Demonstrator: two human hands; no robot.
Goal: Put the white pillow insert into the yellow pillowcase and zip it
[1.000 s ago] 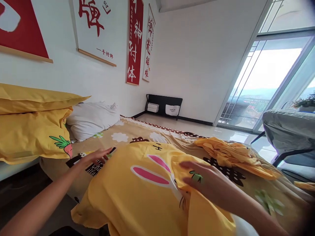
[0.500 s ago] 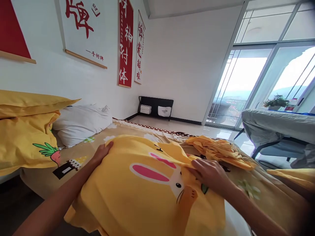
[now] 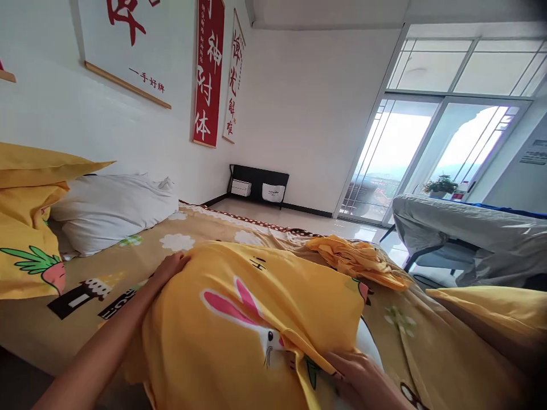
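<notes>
- Your left hand (image 3: 171,266) lies flat, fingers loosely extended, pressed against the far left corner of the yellow pillowcase (image 3: 256,307).
- Your right hand (image 3: 363,378) rests at the near right edge of the pillowcase, fingers curled onto the fabric where the white pillow (image 3: 368,347) shows; whether it pinches the cloth cannot be told.
- The pillowcase lies on the bed sheet (image 3: 205,228), directly in front of you.
- Its long axis runs from you toward the far end of the bed; the printed rabbit's ears point up and left.
- A crumpled yellow cloth (image 3: 359,259) lies just beyond it.
</notes>
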